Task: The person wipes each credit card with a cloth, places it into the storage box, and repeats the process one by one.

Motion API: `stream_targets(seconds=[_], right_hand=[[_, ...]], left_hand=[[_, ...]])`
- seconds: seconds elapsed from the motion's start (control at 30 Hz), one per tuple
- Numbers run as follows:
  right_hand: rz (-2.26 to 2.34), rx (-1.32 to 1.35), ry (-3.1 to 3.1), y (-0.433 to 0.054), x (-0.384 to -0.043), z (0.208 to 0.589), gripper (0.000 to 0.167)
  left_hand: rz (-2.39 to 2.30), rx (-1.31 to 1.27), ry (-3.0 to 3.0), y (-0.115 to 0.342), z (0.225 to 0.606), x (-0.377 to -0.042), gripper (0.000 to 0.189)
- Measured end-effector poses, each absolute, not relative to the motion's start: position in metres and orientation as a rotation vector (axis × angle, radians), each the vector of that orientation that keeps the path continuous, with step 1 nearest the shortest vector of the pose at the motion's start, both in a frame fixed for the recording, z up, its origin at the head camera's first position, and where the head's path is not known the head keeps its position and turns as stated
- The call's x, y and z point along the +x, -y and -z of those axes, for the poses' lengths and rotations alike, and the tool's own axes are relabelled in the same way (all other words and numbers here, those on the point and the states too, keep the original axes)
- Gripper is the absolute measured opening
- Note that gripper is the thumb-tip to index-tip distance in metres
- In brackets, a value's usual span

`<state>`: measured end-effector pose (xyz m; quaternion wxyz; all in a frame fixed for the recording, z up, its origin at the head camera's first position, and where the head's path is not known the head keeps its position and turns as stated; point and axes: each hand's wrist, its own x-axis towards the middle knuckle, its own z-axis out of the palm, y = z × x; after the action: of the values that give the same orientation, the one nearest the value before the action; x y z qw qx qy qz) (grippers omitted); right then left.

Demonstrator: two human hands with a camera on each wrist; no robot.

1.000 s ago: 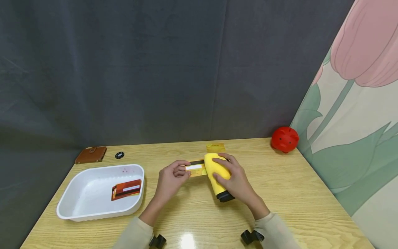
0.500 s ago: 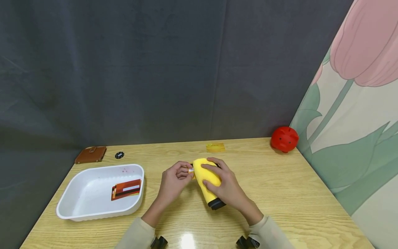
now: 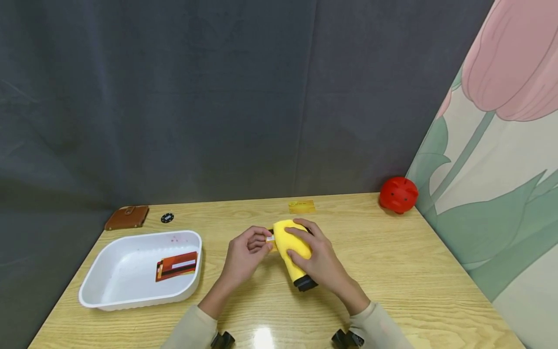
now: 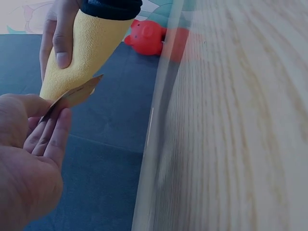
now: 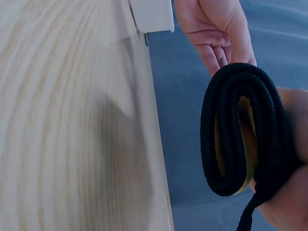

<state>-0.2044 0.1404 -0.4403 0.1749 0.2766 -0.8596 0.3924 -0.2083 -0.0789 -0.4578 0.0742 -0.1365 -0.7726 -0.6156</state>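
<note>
My left hand (image 3: 245, 254) pinches one end of a yellow bank card (image 4: 83, 92) with a dark stripe and a white strip. In my right hand (image 3: 321, 261) is a rolled yellow cloth (image 3: 288, 242) with black edging. The cloth lies against the card's face and covers most of it in the head view. Both things are held above the table. From the right wrist view, the cloth's black end (image 5: 216, 130) shows several folded layers.
A white tub (image 3: 117, 271) with red cards (image 3: 176, 266) stands at left. Behind it are a brown wallet (image 3: 127, 217) and a black poker chip (image 3: 167, 218). Another yellow card (image 3: 302, 207) lies at the table's back; a red piggy bank (image 3: 398, 195) sits at the right.
My right hand has slid the cloth left along the card, covering more of it, then shifted slightly back right. My left hand has barely moved, still holding the card.
</note>
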Motion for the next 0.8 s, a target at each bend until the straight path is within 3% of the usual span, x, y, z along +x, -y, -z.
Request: stream_targets(seconds=[0.53, 0.8], right_hand=[[-1.190, 0.624, 2.424, -0.171, -0.223, 0.440, 0.048], [-1.234, 0.505, 2.456, -0.190, -0.228, 0.435, 0.048]], left_hand=[[1.900, -0.496, 2.257, 0.087, 0.456, -0.210, 0.025], [1.910, -0.480, 2.243, 0.093, 0.459, -0.214, 0.019]])
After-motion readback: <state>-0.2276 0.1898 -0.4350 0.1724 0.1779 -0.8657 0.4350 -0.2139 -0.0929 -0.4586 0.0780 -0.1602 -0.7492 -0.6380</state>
